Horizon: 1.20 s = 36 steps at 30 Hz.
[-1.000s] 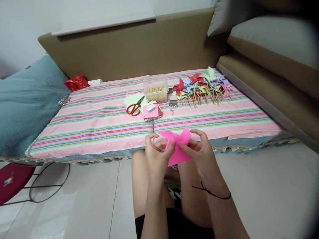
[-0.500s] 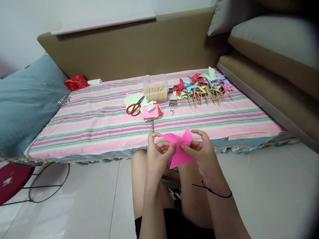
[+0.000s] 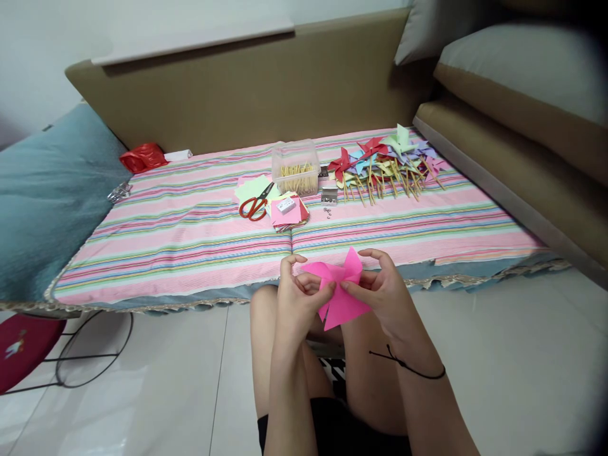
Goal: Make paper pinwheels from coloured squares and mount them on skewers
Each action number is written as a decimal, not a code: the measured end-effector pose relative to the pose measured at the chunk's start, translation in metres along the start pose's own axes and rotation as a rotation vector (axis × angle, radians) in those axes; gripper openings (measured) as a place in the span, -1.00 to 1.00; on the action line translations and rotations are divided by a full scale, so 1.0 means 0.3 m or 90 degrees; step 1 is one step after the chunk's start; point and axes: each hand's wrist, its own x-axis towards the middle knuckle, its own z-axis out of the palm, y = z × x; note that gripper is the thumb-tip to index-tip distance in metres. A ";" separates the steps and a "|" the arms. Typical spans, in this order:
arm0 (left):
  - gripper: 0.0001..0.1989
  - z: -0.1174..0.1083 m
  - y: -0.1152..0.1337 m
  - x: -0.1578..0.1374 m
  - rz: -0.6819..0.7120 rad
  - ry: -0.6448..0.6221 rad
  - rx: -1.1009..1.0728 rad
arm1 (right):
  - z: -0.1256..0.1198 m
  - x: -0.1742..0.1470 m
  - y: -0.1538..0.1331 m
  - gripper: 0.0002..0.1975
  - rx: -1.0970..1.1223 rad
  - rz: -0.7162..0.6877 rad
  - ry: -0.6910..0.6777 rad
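Between both hands, above my lap, is a bright pink paper pinwheel (image 3: 344,306), partly folded, with its upper corners curled inward and a cut edge at lower left. My left hand (image 3: 303,292) pinches it near the middle with the thumb in front. My right hand (image 3: 380,288) grips it from the other side, its thumb also pressed close to the centre and its index finger raised off the paper. The fingers behind the paper are partly hidden.
On the striped sofa cover (image 3: 199,253) lie red-handled scissors (image 3: 253,208), stacked coloured paper (image 3: 285,216), a clear box of sticks (image 3: 298,174), a small box of fasteners (image 3: 329,196) with several loose ones, and a pile of pinwheels on sticks (image 3: 384,164). A red stool (image 3: 28,348) stands left.
Both hands keep hold of the pink pinwheel, which has turned slightly and shifted a little left. Its lower corner now points further down.
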 end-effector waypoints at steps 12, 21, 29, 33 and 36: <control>-0.39 -0.007 -0.011 0.026 0.044 0.279 -0.196 | -0.033 -0.007 -0.019 -0.72 -0.076 -0.172 -0.056; -0.39 0.019 -0.021 0.019 0.109 0.351 -0.239 | 0.015 -0.007 0.029 -0.85 -0.129 -0.210 -0.157; -0.40 0.061 -0.014 0.005 0.104 0.324 -0.243 | 0.074 -0.017 0.024 -0.94 -0.035 -0.197 0.003; -0.41 0.084 -0.003 0.000 0.092 0.325 -0.212 | 0.100 -0.021 0.007 -0.91 0.046 -0.157 0.083; -0.43 0.095 0.002 -0.007 0.098 0.308 -0.205 | 0.108 -0.021 -0.001 -0.86 0.059 -0.142 0.109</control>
